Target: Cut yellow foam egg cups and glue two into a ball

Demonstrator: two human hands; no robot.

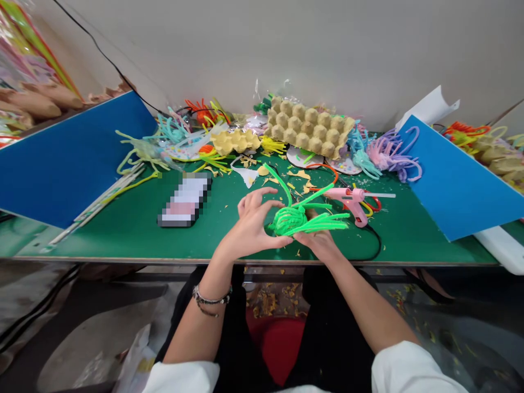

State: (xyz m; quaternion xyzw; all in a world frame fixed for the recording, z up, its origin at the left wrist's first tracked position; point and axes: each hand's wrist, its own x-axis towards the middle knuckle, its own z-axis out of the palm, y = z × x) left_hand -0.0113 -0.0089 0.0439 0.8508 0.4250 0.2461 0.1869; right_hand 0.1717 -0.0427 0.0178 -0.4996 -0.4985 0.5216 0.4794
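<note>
Bright green pipe cleaners wound into a ball with loose ends, a pipe-cleaner figure (290, 220), are held above the table's front edge. My left hand (256, 224) curves round its left side, thumb below and fingers above. From below and the right, my right hand (317, 240) grips it; most of those fingers are hidden behind the green strands. Long ends stick up and out to the right. Just beyond my right hand lies a pink glue gun (355, 202) with a clear glue stick in its back.
A phone (185, 201) lies on the green table (135, 243) at left. Behind are egg cartons (309, 125), torn carton scraps (301, 174) and pastel pipe-cleaner figures (395, 150). Blue boards (77, 158) stand left and right (462, 180). A black cable (379, 240) runs near the front edge.
</note>
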